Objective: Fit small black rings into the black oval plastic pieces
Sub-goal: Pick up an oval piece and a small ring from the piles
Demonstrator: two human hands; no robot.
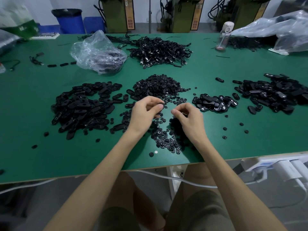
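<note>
As the two hands face each other just above the loose rings (164, 139) on the green table (50, 155), the left hand (145, 114) pinches a small dark part, likely a ring (161, 103), between thumb and forefinger. The right hand (190, 122) has its fingers curled; whether they hold anything cannot be told. Only a small free gap separates the thumb tips, so the joining move seems short and sideways. The oval pieces (83, 105) are heaped at the left, nearer the left hand; the main ring heap (158, 87) lies just beyond both hands.
</note>
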